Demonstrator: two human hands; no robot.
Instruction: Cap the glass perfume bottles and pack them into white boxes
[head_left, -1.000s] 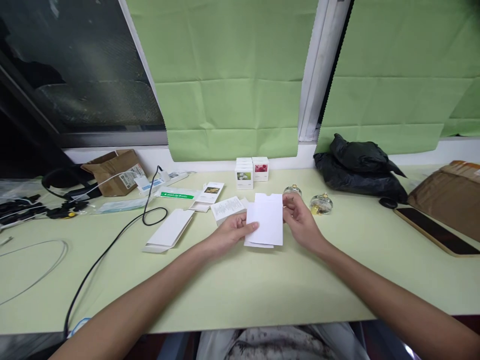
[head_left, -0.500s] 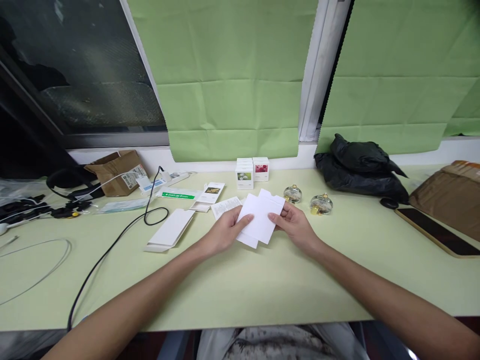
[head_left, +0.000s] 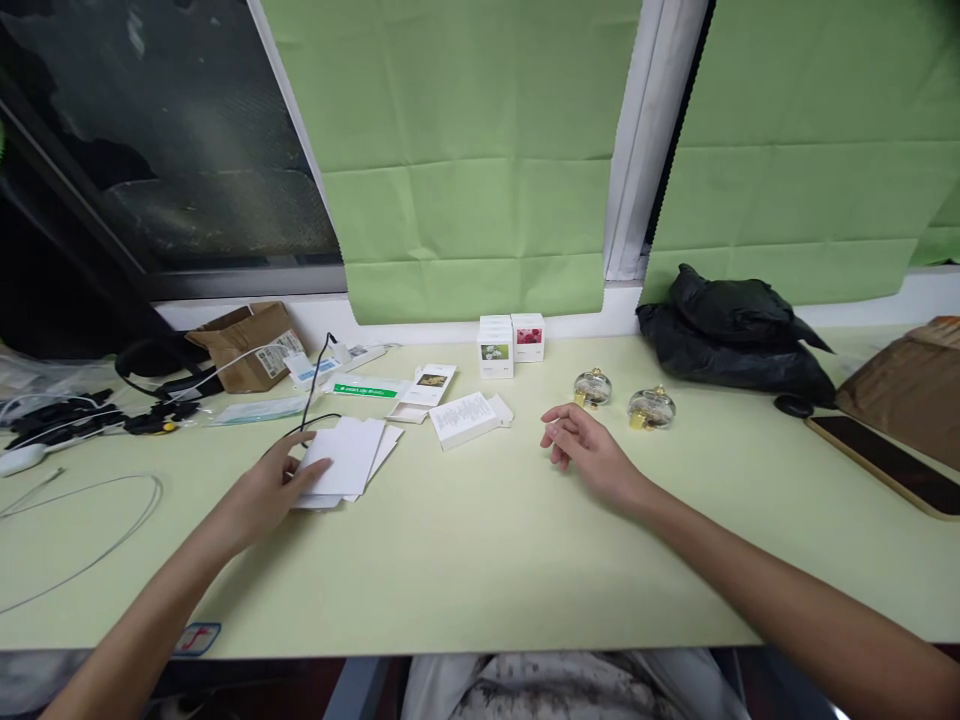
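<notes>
My left hand [head_left: 266, 490] grips flat white card pieces [head_left: 343, 452] between thumb and fingers, at the left of the table. They lie over or just above a white folded carton [head_left: 387, 458], whose edge shows to the right. My right hand [head_left: 589, 450] hovers over the table with nothing in it, its fingers loosely curled and apart. Just beyond it stand two round glass bottles with gold caps, one bottle [head_left: 592, 387] behind and the other bottle [head_left: 651, 408] to the right. Between my hands lies a small white printed box [head_left: 465, 420] with an end flap out.
Small white boxes [head_left: 496, 352] with flower pictures stand by the wall. An opened carton [head_left: 426, 388] lies left of centre. A black cable, cords [head_left: 142, 500] and a brown box [head_left: 251, 350] are at left. A black bag [head_left: 735, 345], phone [head_left: 889, 460] and brown parcel [head_left: 911, 395] are at right.
My left hand has carried the white card pieces leftward to the folded carton. My right hand has let go of them and stayed near the bottles. The printed box is now uncovered.
</notes>
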